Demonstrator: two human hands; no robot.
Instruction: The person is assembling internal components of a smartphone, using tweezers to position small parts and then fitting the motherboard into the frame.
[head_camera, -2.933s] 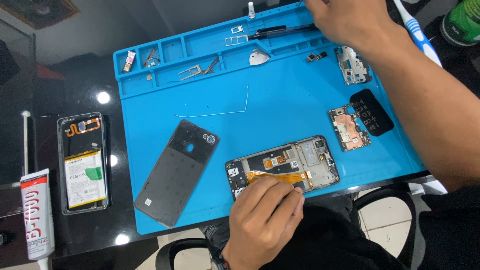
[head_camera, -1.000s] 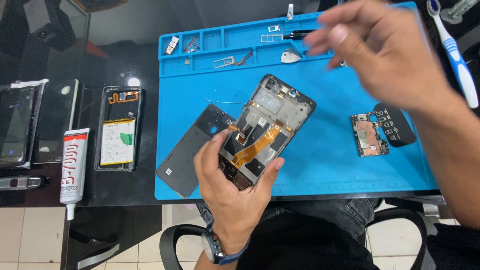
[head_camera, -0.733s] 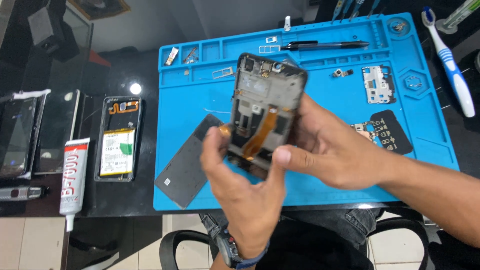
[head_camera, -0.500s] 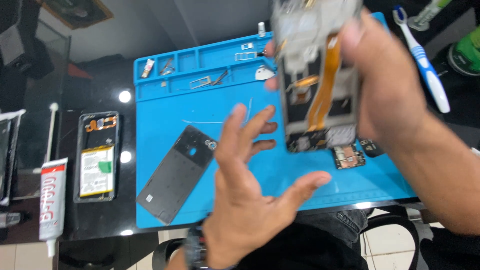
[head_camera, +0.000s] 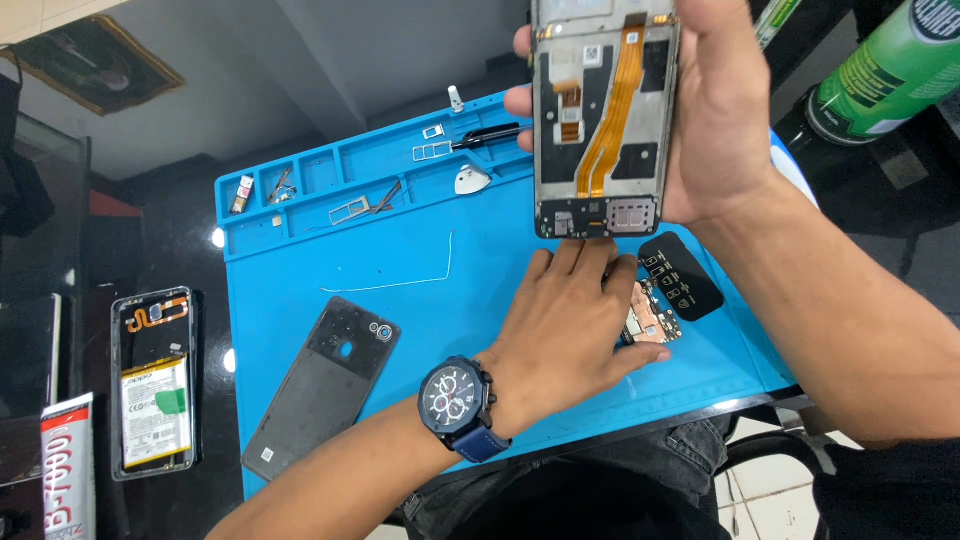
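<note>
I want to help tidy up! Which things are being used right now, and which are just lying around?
In use:
opened phone frame in right hand
small circuit board under left hand

Lying about:
dark back cover
second opened phone
glue tube
green bottle

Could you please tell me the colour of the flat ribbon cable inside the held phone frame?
Orange flat ribbon cable, head view.

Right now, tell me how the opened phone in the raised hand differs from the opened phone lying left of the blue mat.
The held phone is up in the right hand, above the mat; the other phone lies flat on the dark table. The held phone's battery bay is bare, crossed by an orange ribbon; the other phone keeps its battery. Both lack back covers.
</note>
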